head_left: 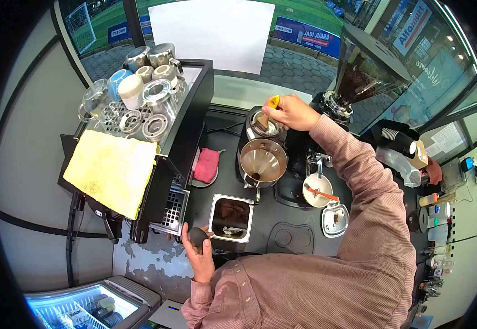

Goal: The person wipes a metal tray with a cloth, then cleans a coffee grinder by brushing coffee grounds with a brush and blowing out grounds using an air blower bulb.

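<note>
My right hand [296, 113] is closed round the yellow handle of a small brush [273, 102]. Its bristles point down into the round, open top of a black coffee grinder [253, 131]. Directly in front of that top sits a wide steel bowl [263, 163], with a dark spot at its bottom. Lower down, my left hand [200, 260] holds a dark, rounded object [198, 236] between fingers and thumb; its exact kind I cannot make out. Near that hand is a square steel bin [230, 218] with brown coffee grounds and a crumpled scrap inside.
On the left stands an espresso machine [192, 120] topped with cups, jars and a yellow cloth [112, 171]. A large hopper grinder [359, 71] rises at the right. A white bowl [316, 191] with an orange-handled tool and a small metal dish [335, 220] lie below it.
</note>
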`<state>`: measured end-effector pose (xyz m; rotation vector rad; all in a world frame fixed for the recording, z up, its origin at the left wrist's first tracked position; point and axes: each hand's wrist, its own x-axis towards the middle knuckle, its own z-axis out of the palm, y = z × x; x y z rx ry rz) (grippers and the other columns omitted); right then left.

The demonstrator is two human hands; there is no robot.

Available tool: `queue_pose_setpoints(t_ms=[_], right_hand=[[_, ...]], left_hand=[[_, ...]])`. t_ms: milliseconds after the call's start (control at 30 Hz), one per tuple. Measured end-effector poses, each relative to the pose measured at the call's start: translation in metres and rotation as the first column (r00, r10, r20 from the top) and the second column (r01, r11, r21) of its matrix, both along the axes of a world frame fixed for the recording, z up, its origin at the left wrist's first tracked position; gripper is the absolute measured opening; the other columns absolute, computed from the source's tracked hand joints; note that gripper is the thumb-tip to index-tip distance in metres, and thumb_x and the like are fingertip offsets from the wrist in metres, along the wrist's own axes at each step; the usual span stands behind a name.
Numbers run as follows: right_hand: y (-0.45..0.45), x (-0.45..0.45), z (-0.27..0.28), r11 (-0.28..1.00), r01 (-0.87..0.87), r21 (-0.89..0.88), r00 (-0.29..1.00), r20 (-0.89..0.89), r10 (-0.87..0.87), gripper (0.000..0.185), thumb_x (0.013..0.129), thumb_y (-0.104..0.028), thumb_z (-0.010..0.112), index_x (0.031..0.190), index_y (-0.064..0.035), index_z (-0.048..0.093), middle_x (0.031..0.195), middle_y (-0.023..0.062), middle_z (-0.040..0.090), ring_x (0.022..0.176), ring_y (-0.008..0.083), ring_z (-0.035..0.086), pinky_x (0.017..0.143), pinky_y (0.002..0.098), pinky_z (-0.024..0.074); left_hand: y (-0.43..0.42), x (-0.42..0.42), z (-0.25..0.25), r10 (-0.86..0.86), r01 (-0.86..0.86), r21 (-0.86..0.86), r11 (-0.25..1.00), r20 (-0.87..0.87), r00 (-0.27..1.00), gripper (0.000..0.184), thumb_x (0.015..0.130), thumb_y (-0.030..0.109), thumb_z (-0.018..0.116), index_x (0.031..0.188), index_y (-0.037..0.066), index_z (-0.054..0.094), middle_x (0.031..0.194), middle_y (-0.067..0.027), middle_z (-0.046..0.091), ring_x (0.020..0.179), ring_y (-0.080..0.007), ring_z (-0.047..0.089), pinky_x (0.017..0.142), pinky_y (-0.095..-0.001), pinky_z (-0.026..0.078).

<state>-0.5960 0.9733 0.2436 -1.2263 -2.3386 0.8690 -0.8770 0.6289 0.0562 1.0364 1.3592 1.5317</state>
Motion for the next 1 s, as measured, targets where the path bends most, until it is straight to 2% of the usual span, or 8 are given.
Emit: queue_pose_setpoints(t_ms=[133,233,367,433,533,633,667,1000], right_hand=[[0.008,-0.002,0.012,0.910,0.059,0.411,0.994,0.063,-0.093,0.040,0.105,-0.036,0.059,0.093,-0.0001,0.071,0.067,0.0115,0.069,0.055,0.0178,0.066,0.056,0.0333,0.0517],[-0.003,-0.013,0.008,0.988,0.149,0.049,0.980,0.124,-0.154,0.038,0.104,-0.035,0.061,0.093,0.0000,0.071,0.071,0.0116,0.070,0.063,0.0224,0.069,0.062,0.0365,0.0537],[0.021,0.003,-0.005,0.898,0.080,0.433,0.993,-0.115,-0.033,0.040,0.105,-0.037,0.058,0.097,-0.0010,0.074,0.075,0.0120,0.071,0.056,0.0177,0.066,0.055,0.0344,0.0507],[0.005,-0.005,0.017,0.912,0.218,0.348,0.976,-0.053,-0.213,0.036,0.102,-0.035,0.062,0.098,-0.0003,0.072,0.075,0.0122,0.071,0.070,0.0218,0.070,0.068,0.0360,0.0543],[-0.005,-0.006,0.028,0.993,-0.022,0.118,0.999,0.031,0.019,0.034,0.102,-0.035,0.063,0.107,-0.0024,0.072,0.083,0.0156,0.073,0.070,0.0219,0.070,0.068,0.0371,0.0536],[-0.004,-0.006,0.031,0.951,-0.157,0.267,0.981,-0.065,0.181,0.033,0.103,-0.034,0.062,0.107,-0.0034,0.073,0.080,0.0159,0.071,0.068,0.0242,0.068,0.068,0.0377,0.0531],[-0.004,-0.001,0.042,0.921,-0.117,0.372,0.992,0.096,0.087,0.027,0.106,-0.028,0.061,0.106,-0.0031,0.071,0.076,0.0039,0.068,0.063,0.0133,0.063,0.062,0.0312,0.0510],[-0.027,0.008,0.037,0.976,-0.057,0.210,0.998,0.011,0.056,0.029,0.105,-0.030,0.061,0.104,-0.0021,0.071,0.074,0.0056,0.066,0.062,0.0139,0.064,0.058,0.0305,0.0516]], left_hand=[[0.000,-0.003,-0.003,0.010,-0.010,0.023,1.000,-0.005,1.000,0.069,0.106,0.016,0.055,0.164,0.010,0.017,0.132,-0.0201,0.061,0.110,-0.0224,0.064,0.100,-0.0358,0.051],[-0.002,-0.003,-0.004,0.012,-0.012,0.010,1.000,0.020,1.000,0.069,0.106,0.016,0.056,0.164,0.010,0.017,0.133,-0.0203,0.061,0.111,-0.0224,0.064,0.100,-0.0362,0.051],[-0.003,-0.005,-0.005,0.006,-0.006,0.008,1.000,0.005,1.000,0.070,0.106,0.017,0.056,0.164,0.010,0.016,0.133,-0.0202,0.060,0.112,-0.0229,0.064,0.101,-0.0365,0.051],[-0.002,-0.004,-0.005,0.010,-0.010,0.009,1.000,0.009,1.000,0.071,0.106,0.017,0.056,0.164,0.010,0.016,0.133,-0.0201,0.060,0.112,-0.0230,0.064,0.101,-0.0365,0.050],[-0.002,-0.005,-0.002,0.008,-0.008,-0.002,1.000,0.012,1.000,0.071,0.106,0.018,0.056,0.164,0.010,0.016,0.133,-0.0198,0.060,0.112,-0.0234,0.064,0.101,-0.0367,0.050],[-0.002,-0.005,-0.002,-0.008,0.008,0.003,1.000,0.024,1.000,0.071,0.106,0.018,0.057,0.164,0.010,0.016,0.133,-0.0198,0.060,0.112,-0.0235,0.064,0.101,-0.0371,0.050],[-0.002,-0.005,-0.004,0.002,-0.002,-0.006,1.000,0.028,1.000,0.072,0.106,0.019,0.057,0.164,0.010,0.016,0.133,-0.0198,0.060,0.112,-0.0235,0.064,0.101,-0.0373,0.050],[-0.001,-0.007,-0.003,0.008,-0.007,-0.015,1.000,0.021,1.000,0.072,0.106,0.021,0.057,0.164,0.009,0.016,0.133,-0.0200,0.061,0.110,-0.0229,0.065,0.101,-0.0366,0.051]])
